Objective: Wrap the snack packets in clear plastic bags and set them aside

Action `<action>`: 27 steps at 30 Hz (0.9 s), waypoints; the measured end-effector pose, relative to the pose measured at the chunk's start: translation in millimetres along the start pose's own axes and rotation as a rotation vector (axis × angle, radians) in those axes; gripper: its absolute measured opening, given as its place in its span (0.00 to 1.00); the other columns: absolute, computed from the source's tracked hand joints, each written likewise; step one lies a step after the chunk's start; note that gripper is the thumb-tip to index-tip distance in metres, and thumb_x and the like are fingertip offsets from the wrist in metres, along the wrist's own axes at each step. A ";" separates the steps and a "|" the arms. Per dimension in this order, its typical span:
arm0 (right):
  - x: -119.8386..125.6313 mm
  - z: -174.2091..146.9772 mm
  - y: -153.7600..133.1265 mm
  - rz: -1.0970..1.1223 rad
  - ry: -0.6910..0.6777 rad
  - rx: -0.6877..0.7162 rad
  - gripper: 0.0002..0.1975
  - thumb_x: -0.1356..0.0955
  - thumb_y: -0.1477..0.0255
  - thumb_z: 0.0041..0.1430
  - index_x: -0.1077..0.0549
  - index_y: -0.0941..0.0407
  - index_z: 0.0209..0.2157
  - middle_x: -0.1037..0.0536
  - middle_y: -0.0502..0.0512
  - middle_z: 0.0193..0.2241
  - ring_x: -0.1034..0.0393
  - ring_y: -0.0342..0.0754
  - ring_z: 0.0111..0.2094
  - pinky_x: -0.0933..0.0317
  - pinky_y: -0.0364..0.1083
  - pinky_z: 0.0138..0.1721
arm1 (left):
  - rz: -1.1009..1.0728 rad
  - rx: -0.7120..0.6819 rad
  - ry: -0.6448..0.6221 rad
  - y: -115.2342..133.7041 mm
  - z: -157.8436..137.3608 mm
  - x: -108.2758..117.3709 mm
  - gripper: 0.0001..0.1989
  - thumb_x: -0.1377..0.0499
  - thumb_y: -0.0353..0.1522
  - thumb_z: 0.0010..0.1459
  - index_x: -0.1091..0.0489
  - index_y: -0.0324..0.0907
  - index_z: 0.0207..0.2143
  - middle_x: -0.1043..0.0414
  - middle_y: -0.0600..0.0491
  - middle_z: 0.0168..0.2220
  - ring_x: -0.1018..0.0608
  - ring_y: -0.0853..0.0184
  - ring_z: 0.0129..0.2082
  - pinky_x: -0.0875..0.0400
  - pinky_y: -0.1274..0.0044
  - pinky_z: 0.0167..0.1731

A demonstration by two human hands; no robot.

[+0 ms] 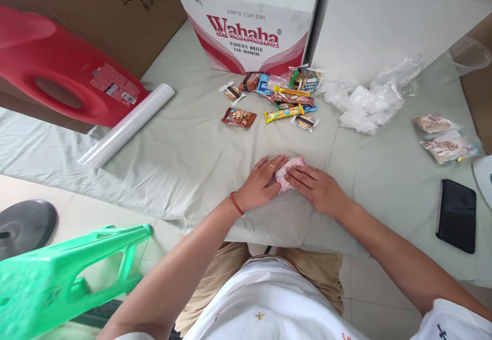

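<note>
A small flat pink-and-white square (pixel 283 176), perhaps a folded cloth or a packet, lies on the covered table between my two hands. My left hand (pixel 261 182) rests at its left edge, fingers laid along the top and the thumb near the lower corner. Across its right side, my right hand (pixel 313 185) lies flat with fingers extended, covering part of it. Beyond my hands is a loose pile of wrapped snacks, with a yellow snack bar (pixel 283 114), a brown cookie packet (pixel 239 118) and a small sandwich biscuit (pixel 232 93) among them.
A white-and-red water carton (pixel 249 27) stands behind the snacks. Crumpled clear plastic (pixel 369 102), more packets (pixel 449 146) and a black phone (pixel 456 216) lie right. To the left are a plastic-film roll (pixel 128 125), a red jug (pixel 73 68) and a green stool (pixel 69 268).
</note>
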State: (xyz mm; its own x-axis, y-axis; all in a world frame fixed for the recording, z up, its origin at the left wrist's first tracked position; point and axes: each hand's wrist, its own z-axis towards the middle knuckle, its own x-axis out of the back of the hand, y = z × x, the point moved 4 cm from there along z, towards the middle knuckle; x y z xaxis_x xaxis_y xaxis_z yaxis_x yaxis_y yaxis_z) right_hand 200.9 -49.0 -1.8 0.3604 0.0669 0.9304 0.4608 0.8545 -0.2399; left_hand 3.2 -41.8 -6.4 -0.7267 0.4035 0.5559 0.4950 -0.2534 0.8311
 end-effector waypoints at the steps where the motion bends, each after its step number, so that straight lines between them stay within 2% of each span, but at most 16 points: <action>1: 3.1 1.0 0.7 0.033 0.023 -0.013 0.24 0.39 0.79 0.71 0.30 0.54 0.65 0.26 0.58 0.62 0.35 0.55 0.65 0.34 0.58 0.63 | -0.088 0.011 -0.018 -1.7 -0.1 5.3 0.35 0.46 0.28 0.59 0.42 0.43 0.70 0.39 0.45 0.71 0.40 0.54 0.72 0.57 0.55 0.73; 4: 16.7 6.8 2.6 0.215 0.157 -0.131 0.20 0.39 0.76 0.73 0.26 0.52 0.60 0.21 0.57 0.57 0.30 0.53 0.61 0.32 0.56 0.61 | -0.414 0.011 -0.084 -3.0 -2.5 20.5 0.33 0.44 0.29 0.56 0.35 0.46 0.66 0.36 0.48 0.69 0.37 0.54 0.70 0.50 0.57 0.71; 7: 24.8 12.7 3.6 0.522 0.314 -0.353 0.15 0.37 0.68 0.73 0.22 0.48 0.55 0.19 0.55 0.51 0.25 0.52 0.54 0.28 0.56 0.57 | -0.664 -0.019 -0.121 1.5 -6.8 25.9 0.33 0.36 0.30 0.52 0.30 0.46 0.63 0.33 0.48 0.67 0.36 0.52 0.70 0.50 0.58 0.71; 9: 21.5 15.2 2.3 0.825 0.403 -0.550 0.14 0.35 0.62 0.72 0.20 0.47 0.52 0.18 0.54 0.49 0.23 0.52 0.49 0.24 0.55 0.51 | -0.816 0.020 -0.047 3.4 -8.7 22.2 0.32 0.31 0.30 0.50 0.27 0.46 0.59 0.28 0.47 0.62 0.30 0.53 0.65 0.42 0.60 0.68; 11: 13.1 16.5 -2.5 1.123 0.477 -0.741 0.16 0.32 0.56 0.69 0.20 0.48 0.50 0.18 0.53 0.47 0.22 0.52 0.45 0.22 0.53 0.44 | -0.976 0.107 0.072 3.6 -9.4 13.2 0.25 0.29 0.32 0.52 0.25 0.45 0.53 0.22 0.47 0.54 0.22 0.57 0.55 0.31 0.64 0.59; 14: 2.0 16.3 -12.6 1.339 0.508 -0.902 0.23 0.31 0.51 0.64 0.20 0.51 0.52 0.18 0.54 0.45 0.22 0.51 0.41 0.21 0.50 0.37 | -1.105 0.253 0.214 4.0 -9.3 -3.4 0.19 0.29 0.38 0.55 0.24 0.41 0.47 0.19 0.48 0.43 0.18 0.62 0.43 0.24 0.68 0.47; 17: -4.6 10.8 -18.0 1.307 0.427 -0.929 0.29 0.31 0.49 0.63 0.23 0.53 0.57 0.18 0.56 0.46 0.22 0.51 0.40 0.22 0.48 0.35 | -1.039 0.363 0.282 6.4 -9.4 -13.7 0.25 0.29 0.43 0.54 0.26 0.39 0.48 0.18 0.46 0.42 0.18 0.61 0.41 0.23 0.70 0.42; 20: -9.3 0.3 -17.6 1.122 0.375 -0.924 0.27 0.32 0.52 0.65 0.25 0.52 0.59 0.18 0.55 0.47 0.22 0.51 0.40 0.22 0.48 0.35 | -0.911 0.384 0.305 11.4 -9.6 -18.4 0.26 0.30 0.46 0.53 0.28 0.39 0.47 0.18 0.45 0.45 0.18 0.60 0.42 0.23 0.71 0.41; 23: -11.6 -8.3 -18.5 0.889 0.418 -0.906 0.24 0.34 0.55 0.68 0.25 0.50 0.60 0.17 0.53 0.44 0.21 0.52 0.39 0.22 0.50 0.36 | -0.808 0.414 0.330 14.9 -10.0 -23.9 0.24 0.32 0.47 0.54 0.28 0.40 0.46 0.18 0.46 0.43 0.17 0.60 0.41 0.23 0.71 0.39; 27: -8.5 -13.5 -26.5 0.625 0.544 -0.874 0.21 0.36 0.58 0.71 0.24 0.47 0.60 0.15 0.53 0.42 0.20 0.54 0.40 0.22 0.55 0.43 | -0.753 0.508 0.407 15.5 -11.3 -32.4 0.21 0.33 0.45 0.55 0.27 0.41 0.43 0.18 0.49 0.36 0.17 0.62 0.34 0.22 0.71 0.34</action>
State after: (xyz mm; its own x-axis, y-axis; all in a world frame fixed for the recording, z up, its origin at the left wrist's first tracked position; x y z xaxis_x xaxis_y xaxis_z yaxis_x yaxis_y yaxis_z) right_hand 196.6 -79.3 -7.1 0.9152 -0.0610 0.3983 0.4026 0.1000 -0.9099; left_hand 29.1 -68.7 -11.3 -0.9961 -0.0520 -0.0714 -0.0860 0.3897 0.9169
